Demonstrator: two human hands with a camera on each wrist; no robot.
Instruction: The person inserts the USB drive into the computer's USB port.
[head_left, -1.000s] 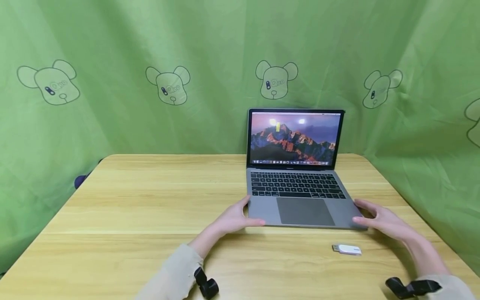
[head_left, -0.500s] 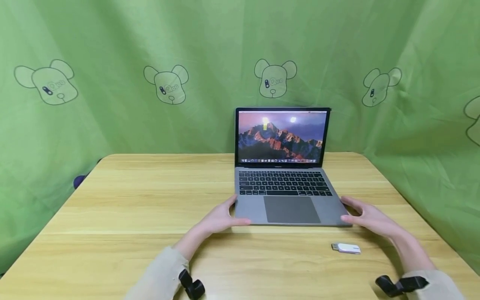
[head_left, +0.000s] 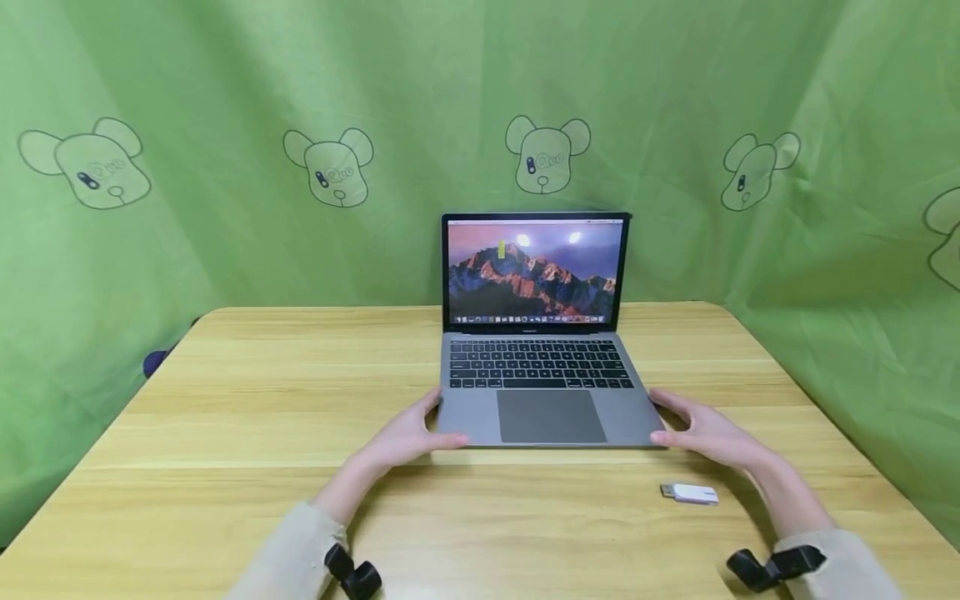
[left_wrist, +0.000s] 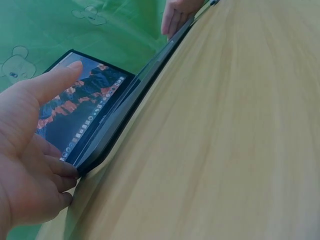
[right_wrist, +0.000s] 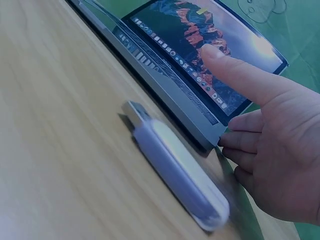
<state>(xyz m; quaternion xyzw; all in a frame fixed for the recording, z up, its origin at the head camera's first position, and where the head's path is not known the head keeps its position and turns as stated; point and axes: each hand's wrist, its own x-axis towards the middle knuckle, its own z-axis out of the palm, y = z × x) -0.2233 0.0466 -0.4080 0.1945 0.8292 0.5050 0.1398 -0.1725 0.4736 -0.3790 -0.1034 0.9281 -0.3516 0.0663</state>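
An open grey laptop (head_left: 551, 417) stands on the wooden table, its lit screen (head_left: 534, 271) showing a mountain picture. My left hand (head_left: 405, 433) is at its left front corner. In the left wrist view the fingers (left_wrist: 64, 170) touch the side edge, while the thumb is raised above the base. At the right front corner is my right hand (head_left: 708, 429), its fingertips (right_wrist: 226, 141) against the side edge and its thumb lifted. A white USB stick (head_left: 690, 493) lies in front of the laptop, near the right hand; its metal plug points left.
The wooden table (head_left: 300, 375) extends left of the laptop and in front of it. A green curtain (head_left: 420, 100) with bear-head drawings hangs behind and along the right side. A dark purple object (head_left: 154, 362) shows past the table's left edge.
The laptop has shifted left across the table, with both hands moving along at its sides. The USB stick has stayed in place, so the laptop's right corner is now left of it.
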